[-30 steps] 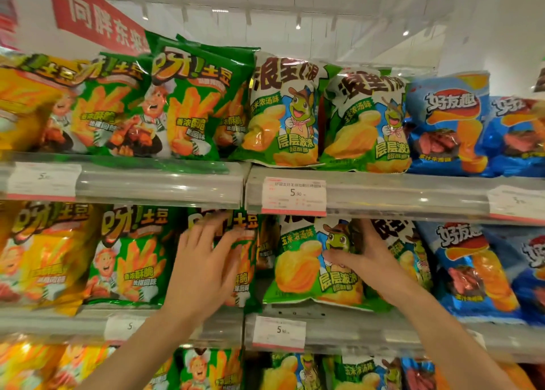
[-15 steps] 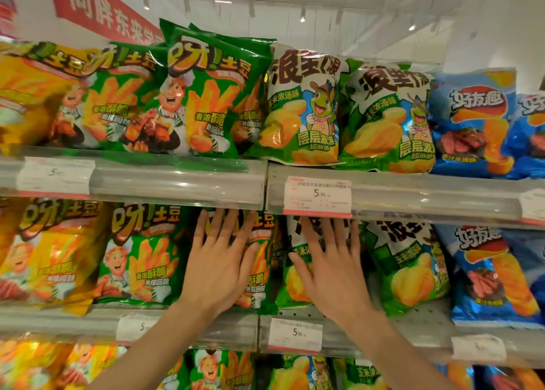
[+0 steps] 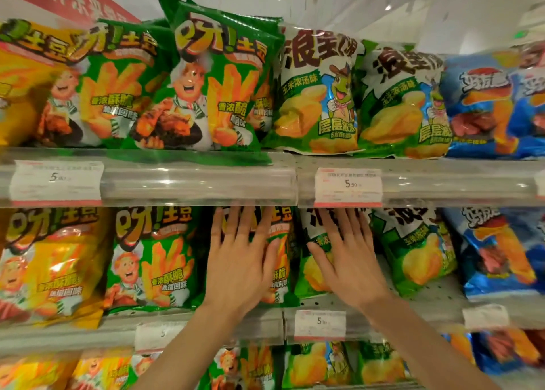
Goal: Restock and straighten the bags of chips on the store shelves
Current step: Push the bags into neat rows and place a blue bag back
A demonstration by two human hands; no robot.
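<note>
On the middle shelf, my left hand lies flat, fingers spread, on a green fries bag that stands upright. My right hand presses flat with spread fingers on a green-and-white corn chip bag right beside it. Neither hand grips anything. Another green fries bag stands to the left, and a second corn chip bag leans to the right of my right hand.
The top shelf carries yellow, green, corn and blue bags in a row. Yellow bags fill the middle shelf's left end, blue ones its right. Price tags hang on the shelf rails. More bags sit on the shelf below.
My right hand let go of the corn chip bag's side and now lies flat on its front. My left hand stays flat on the green fries bag. The view moved closer.
</note>
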